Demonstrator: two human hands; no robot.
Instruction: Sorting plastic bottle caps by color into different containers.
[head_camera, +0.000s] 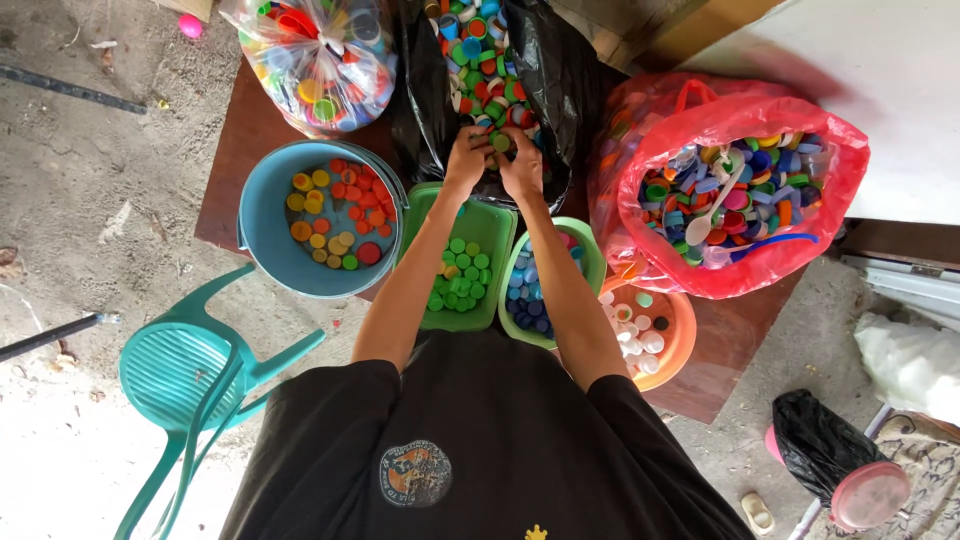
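Seen from above, a person in a black shirt stands at a dark brown wooden table (232, 190) and reaches with both bare arms into an open black plastic bag (560, 80) heaped with mixed-colour plastic bottle caps (480, 60). The left hand (468, 155) and the right hand (522, 160) meet at the near edge of that heap, fingers curled down among the caps, with a green bottle cap (500, 142) sitting just between the two hands; whether either hand is actually pinching a cap or only raking through them cannot be told at this size. Just below the hands, on the table, lies a green rectangular plastic tray (495, 225) holding green caps, and beside it to the right a light green round bowl (590, 255) with blue and pink caps. Further right sits an orange round bowl (685, 335) containing white caps. To the left of the tray stands a light blue plastic bucket (262, 235) with orange, yellow and red caps in its bottom. Behind the bucket rests a tied clear plastic bag (320, 60) stuffed with assorted caps, and at the right a big red plastic bag (720, 270) lies open, showing caps, a white plastic spoon (712, 210) and a blue plastic utensil handle (775, 243). A teal plastic chair (185, 380) stands on the sandy floor at the left.
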